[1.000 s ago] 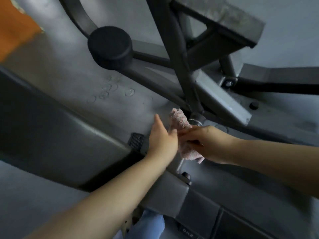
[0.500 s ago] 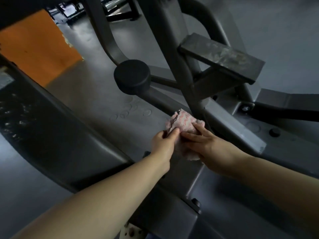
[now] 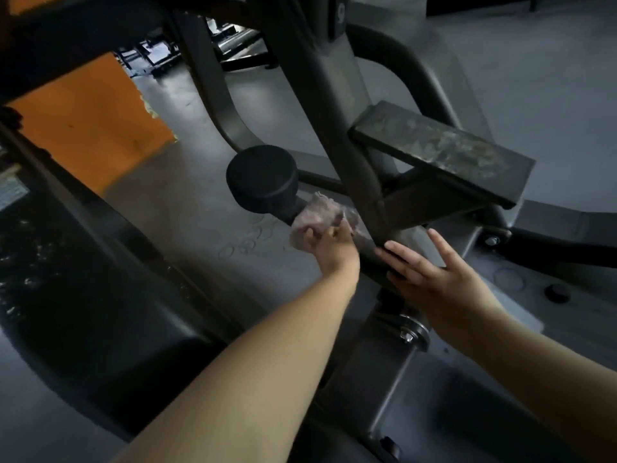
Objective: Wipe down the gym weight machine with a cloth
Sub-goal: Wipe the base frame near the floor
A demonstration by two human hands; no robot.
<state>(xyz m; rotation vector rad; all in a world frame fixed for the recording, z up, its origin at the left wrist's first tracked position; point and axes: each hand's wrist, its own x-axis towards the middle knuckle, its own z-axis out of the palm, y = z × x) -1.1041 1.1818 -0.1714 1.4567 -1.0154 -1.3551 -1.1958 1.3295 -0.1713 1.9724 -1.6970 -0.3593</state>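
Note:
A dark grey weight machine (image 3: 337, 105) fills the view, with slanted frame bars and a black round end cap (image 3: 262, 177) on a low bar. My left hand (image 3: 329, 243) grips a pale pink cloth (image 3: 319, 213) and holds it against that bar, just right of the cap. My right hand (image 3: 434, 272) has its fingers spread and straight, resting on the bar and frame beside the left hand, and it holds nothing. Part of the cloth is hidden behind my left fingers.
A scuffed flat foot plate (image 3: 440, 148) juts out to the right above my right hand. A large dark padded part (image 3: 83, 279) lies at the left. An orange floor patch (image 3: 90, 121) shows at upper left, and other gym machines (image 3: 220, 41) stand far behind.
My left hand has taken the cloth alone and moved it up to the bar beside the round cap. My right hand has let go of the cloth and opened flat on the frame.

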